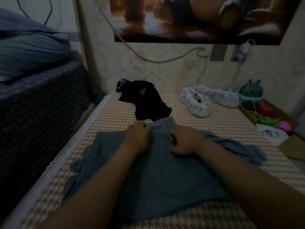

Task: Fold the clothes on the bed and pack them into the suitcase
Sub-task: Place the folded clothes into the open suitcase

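A person's two bare hands work the neckline of a grey-blue knit T-shirt (pixel 158 176) that lies spread flat on a bed (pixel 206 124) covered in a tan-and-white houndstooth mat. The left hand (pixel 137 138) curls its fingers over the collar edge beside a small blue label. The right hand (pixel 183 141), just beside it at three o'clock, pinches a fold of the fabric under curled fingers. The hands are close together but not touching, and both forearms reach in from the bottom of the view.

The shirt fills the near half of the bed. One sleeve is rumpled at nine o'clock and the other is bunched at three o'clock.

At twelve o'clock from the collar, touching it, lies a crumpled black garment with a small gold emblem (pixel 146 101). A dark cloth with a pale print (pixel 121 85) sits just beyond that, against the wall. At two o'clock rests a white garment with pastel prints (pixel 206 100), unfolded. A teal plush toy (pixel 251 90) stands in the far right corner, near a white printed bag (pixel 270 134). At ten o'clock a blue-grey striped pillow (pixel 29 52) rests on a dark patterned blanket (pixel 41 109). A brown-toned poster (pixel 198 19) hangs on the wall above a looping white cable (pixel 148 59).
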`<control>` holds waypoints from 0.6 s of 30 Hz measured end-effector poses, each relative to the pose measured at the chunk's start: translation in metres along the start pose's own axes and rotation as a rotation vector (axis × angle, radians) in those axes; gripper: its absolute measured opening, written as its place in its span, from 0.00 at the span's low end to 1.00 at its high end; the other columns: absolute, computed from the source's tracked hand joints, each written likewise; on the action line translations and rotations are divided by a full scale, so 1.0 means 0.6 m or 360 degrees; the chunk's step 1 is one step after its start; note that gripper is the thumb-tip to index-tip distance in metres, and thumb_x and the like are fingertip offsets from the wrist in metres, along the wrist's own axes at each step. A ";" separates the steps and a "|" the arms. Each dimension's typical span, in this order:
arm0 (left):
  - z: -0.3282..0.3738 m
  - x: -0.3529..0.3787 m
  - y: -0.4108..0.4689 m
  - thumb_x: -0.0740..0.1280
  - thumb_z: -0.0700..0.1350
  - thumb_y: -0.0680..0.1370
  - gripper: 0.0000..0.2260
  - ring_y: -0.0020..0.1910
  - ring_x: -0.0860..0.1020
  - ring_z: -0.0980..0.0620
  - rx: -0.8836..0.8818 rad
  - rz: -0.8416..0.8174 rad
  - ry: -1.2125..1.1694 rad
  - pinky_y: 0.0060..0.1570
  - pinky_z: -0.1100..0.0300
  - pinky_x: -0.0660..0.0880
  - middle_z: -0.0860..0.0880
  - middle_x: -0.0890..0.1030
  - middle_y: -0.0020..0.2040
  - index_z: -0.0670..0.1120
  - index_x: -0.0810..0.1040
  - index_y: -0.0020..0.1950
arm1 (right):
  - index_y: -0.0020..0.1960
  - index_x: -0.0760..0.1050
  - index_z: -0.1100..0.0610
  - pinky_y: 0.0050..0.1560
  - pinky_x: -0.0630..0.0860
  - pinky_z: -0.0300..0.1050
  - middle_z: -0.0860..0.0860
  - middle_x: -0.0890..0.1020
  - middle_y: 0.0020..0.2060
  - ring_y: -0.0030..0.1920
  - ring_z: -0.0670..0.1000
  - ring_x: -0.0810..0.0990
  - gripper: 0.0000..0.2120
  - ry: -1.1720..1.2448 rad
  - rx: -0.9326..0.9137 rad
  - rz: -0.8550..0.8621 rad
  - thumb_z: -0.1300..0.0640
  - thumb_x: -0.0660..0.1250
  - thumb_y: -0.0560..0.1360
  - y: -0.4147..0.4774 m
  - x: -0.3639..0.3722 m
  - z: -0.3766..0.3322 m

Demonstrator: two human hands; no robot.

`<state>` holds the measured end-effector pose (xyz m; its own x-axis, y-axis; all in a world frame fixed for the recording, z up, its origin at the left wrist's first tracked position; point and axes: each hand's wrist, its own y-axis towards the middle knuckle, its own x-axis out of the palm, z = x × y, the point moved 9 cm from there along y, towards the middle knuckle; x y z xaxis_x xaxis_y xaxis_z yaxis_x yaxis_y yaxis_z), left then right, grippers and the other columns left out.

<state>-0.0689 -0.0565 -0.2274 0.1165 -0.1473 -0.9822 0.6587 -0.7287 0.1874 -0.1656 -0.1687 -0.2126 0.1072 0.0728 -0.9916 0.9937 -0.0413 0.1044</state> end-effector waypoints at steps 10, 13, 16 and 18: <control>0.202 0.010 0.034 0.59 0.49 0.79 0.11 0.52 0.76 0.45 0.0426 -0.0074 -0.0443 0.53 0.51 0.73 0.46 0.78 0.54 0.47 0.79 0.52 | 0.65 0.74 0.55 0.55 0.73 0.46 0.54 0.79 0.59 0.56 0.54 0.77 0.17 0.0128 0.0696 0.0165 0.56 0.65 0.76 -0.101 -0.051 0.201; 0.236 0.006 0.038 0.55 0.56 0.78 0.18 0.57 0.74 0.47 0.0484 0.0130 -0.0454 0.58 0.52 0.70 0.48 0.77 0.58 0.50 0.78 0.59 | 0.62 0.76 0.59 0.57 0.68 0.43 0.57 0.79 0.59 0.59 0.57 0.77 0.13 0.0612 0.0997 0.0889 0.62 0.60 0.79 -0.145 -0.104 0.273; 0.233 0.057 0.060 0.52 0.62 0.80 0.24 0.74 0.60 0.49 0.0348 -0.0122 -0.0240 0.71 0.46 0.56 0.50 0.63 0.75 0.58 0.62 0.75 | 0.66 0.72 0.59 0.60 0.65 0.42 0.58 0.75 0.63 0.63 0.58 0.74 0.14 0.0800 0.1115 0.0987 0.58 0.56 0.82 -0.150 -0.089 0.319; 0.217 0.095 0.069 0.48 0.65 0.80 0.26 0.78 0.47 0.50 0.0182 -0.0401 -0.0121 0.74 0.40 0.45 0.52 0.49 0.80 0.61 0.52 0.78 | 0.73 0.63 0.58 0.65 0.68 0.51 0.60 0.71 0.67 0.65 0.60 0.72 0.20 0.0619 0.1149 0.0708 0.58 0.56 0.82 -0.140 -0.049 0.342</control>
<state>-0.1319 -0.1824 -0.2740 -0.0990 0.0016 -0.9951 0.5714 -0.8186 -0.0581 -0.2592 -0.3716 -0.2077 0.6064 0.2249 -0.7627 0.6113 -0.7453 0.2662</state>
